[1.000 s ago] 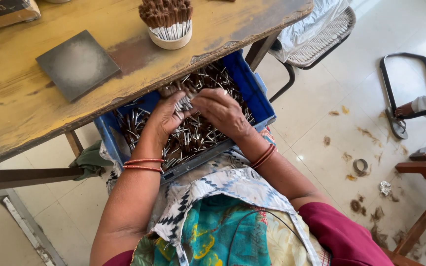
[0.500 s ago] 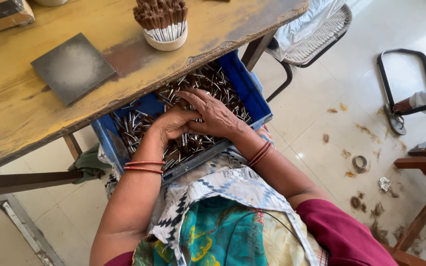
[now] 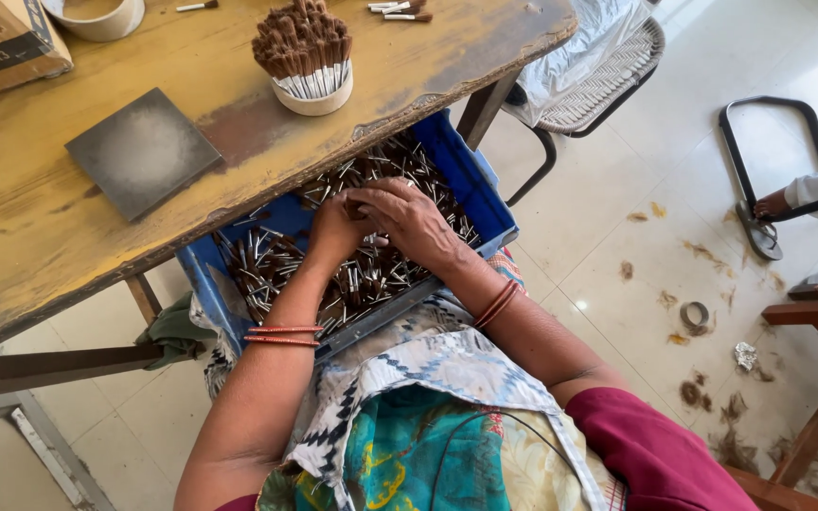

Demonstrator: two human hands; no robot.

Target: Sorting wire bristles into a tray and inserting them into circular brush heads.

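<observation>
Both hands are working inside a blue crate (image 3: 485, 203) that is sitting on the person's lap, partly tucked under the edge of a worn yellow table (image 3: 68, 246). The crate is holding a loose heap of small brushes (image 3: 371, 274) with silver ferrules and brown tufts, lying every which way. The left hand (image 3: 331, 230) is resting on the heap with its fingers curled inward, and it seems to be gathering a few brushes, though how many it is gripping cannot be told. The right hand (image 3: 407, 216) is lying palm down just beside it, fingers bent over the pile and touching the left hand's fingertips; whether it is clasping anything underneath is hidden. Orange bangles are circling both wrists. On the table above, a white cup (image 3: 314, 95) is standing upright, packed with brushes set tuft up, and a dark grey square slab (image 3: 142, 151) is lying flat to its left. A cardboard box (image 3: 2, 43) is sitting at the far left corner, near a roll of tape (image 3: 97, 17). Off to the right, brown tufts are littering the tiled floor (image 3: 617, 312).
</observation>
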